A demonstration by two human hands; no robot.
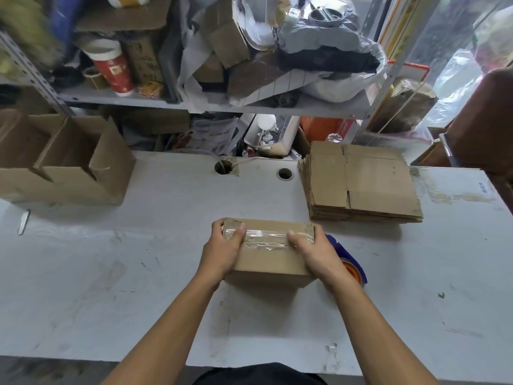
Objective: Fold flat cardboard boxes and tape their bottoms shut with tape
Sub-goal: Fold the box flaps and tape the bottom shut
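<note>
A small folded cardboard box (270, 258) stands on the white table (138, 273) in front of me, its bottom facing up with a strip of clear tape (266, 237) across the seam. My left hand (223, 250) grips the box's left end, thumb lying on the tape. My right hand (313, 252) grips the right end, thumb on the tape too. A blue tape dispenser (351, 263) with an orange core lies just right of the box, partly hidden behind my right hand. A stack of flat cardboard boxes (361, 182) sits at the back right.
Open folded boxes (63, 162) stand at the back left of the table. A small white blade-like tool (23, 222) lies near the left edge. Two round cable holes (284, 173) are near the back edge. Cluttered metal shelves (194, 104) rise behind the table.
</note>
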